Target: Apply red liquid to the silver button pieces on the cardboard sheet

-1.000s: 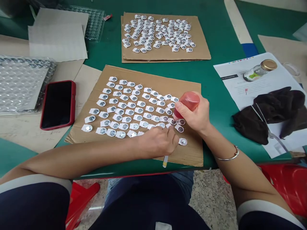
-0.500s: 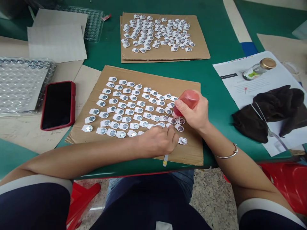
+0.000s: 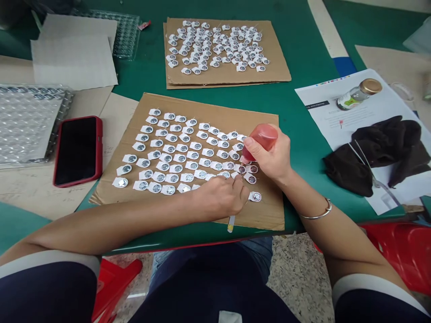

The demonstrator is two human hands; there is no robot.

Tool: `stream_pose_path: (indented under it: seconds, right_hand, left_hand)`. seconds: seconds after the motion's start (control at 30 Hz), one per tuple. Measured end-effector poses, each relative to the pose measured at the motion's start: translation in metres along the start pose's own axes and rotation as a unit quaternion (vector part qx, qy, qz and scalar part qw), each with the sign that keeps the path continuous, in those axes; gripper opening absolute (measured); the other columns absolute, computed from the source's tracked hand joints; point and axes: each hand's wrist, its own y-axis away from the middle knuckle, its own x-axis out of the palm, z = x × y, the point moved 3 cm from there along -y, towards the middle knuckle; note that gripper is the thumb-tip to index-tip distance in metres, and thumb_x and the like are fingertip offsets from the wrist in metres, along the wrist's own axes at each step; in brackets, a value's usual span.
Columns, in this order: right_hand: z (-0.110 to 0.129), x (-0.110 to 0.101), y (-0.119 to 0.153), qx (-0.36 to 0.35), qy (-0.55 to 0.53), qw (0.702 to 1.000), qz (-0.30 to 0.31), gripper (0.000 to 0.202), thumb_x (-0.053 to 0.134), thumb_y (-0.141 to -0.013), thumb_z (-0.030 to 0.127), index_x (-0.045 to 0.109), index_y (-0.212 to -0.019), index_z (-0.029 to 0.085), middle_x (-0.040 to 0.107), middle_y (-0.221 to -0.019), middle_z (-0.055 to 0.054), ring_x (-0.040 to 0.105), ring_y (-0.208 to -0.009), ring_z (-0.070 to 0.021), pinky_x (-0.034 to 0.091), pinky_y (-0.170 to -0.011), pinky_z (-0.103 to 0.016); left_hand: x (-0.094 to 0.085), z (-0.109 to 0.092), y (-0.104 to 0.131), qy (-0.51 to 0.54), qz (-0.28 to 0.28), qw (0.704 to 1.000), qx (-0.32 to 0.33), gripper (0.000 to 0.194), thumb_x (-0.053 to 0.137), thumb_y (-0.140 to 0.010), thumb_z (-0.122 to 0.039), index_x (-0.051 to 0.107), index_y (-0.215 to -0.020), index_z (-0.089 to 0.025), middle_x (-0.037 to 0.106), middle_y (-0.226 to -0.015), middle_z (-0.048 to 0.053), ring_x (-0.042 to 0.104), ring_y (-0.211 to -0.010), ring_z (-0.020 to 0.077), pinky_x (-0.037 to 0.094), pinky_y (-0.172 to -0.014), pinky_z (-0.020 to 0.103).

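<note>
My right hand [image 3: 278,157] is closed round a soft red squeeze bottle [image 3: 262,138], tipped with its lower end close to the small parts. Just left and below, my left hand [image 3: 224,196] is closed on a thin tool [image 3: 230,223]; only its pale, yellow-marked end shows under the fist, and its working tip is hard to make out. Both hands are over a brown cardboard sheet [image 3: 266,215]. Rows of small round silver parts on white tabs [image 3: 166,166] lie on it, and one such part [image 3: 255,196] sits apart near the lower right.
Behind lies a second cardboard stack [image 3: 279,74] bearing more parts. To the left are a red-cased phone [image 3: 78,150], a clear plastic tray [image 3: 27,125] and white sheets [image 3: 74,60]. At right, a gold-lidded jar [image 3: 358,94] and dark cloth [image 3: 363,157] rest on printed paper [image 3: 323,101].
The whole view has shifted slightly, so things appear a little further left. Both hands keep almost the same place and hold over the parts.
</note>
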Motion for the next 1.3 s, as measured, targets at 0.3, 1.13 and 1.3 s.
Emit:
stream_pose_path:
  seconds: [0.3, 1.13, 1.3]
  right_hand:
    - [-0.003, -0.001, -0.002, 0.0, 0.006, 1.0, -0.007, 0.034, 0.063, -0.073, 0.055, 0.055, -0.076, 0.022, 0.06, -0.061, -0.001, 0.056, -0.059, -0.0162, 0.047, -0.063, -0.037]
    - [0.002, -0.005, -0.004, -0.089, 0.061, 0.994, -0.005, 0.033, 0.064, -0.071, 0.054, 0.057, -0.078, 0.022, 0.062, -0.073, -0.001, 0.057, -0.066, -0.0155, 0.046, -0.062, -0.032]
    - [0.005, -0.005, -0.006, -0.083, 0.061, 0.994, 0.021, 0.038, 0.066, -0.067, 0.058, 0.057, -0.078, 0.022, 0.062, -0.072, 0.0, 0.056, -0.065, -0.0151, 0.045, -0.061, -0.032]
  left_hand:
    - [0.002, 0.004, 0.002, 0.038, -0.008, 0.999, -0.011, 0.019, 0.036, -0.083, -0.001, 0.054, -0.083, -0.007, 0.062, -0.068, 0.01, 0.061, -0.055, 0.0172, 0.05, -0.048, 0.027]
    - [0.007, 0.031, 0.006, 0.208, 0.057, 0.968, -0.124, 0.008, 0.047, -0.076, -0.011, 0.051, -0.071, -0.015, 0.056, -0.065, 0.001, 0.056, -0.057, 0.0128, 0.042, -0.055, 0.023]
    - [0.004, 0.04, 0.005, 0.278, 0.022, 0.952, -0.127, 0.008, 0.049, -0.076, -0.01, 0.056, -0.077, -0.014, 0.06, -0.068, 0.001, 0.057, -0.062, 0.013, 0.042, -0.057, 0.023]
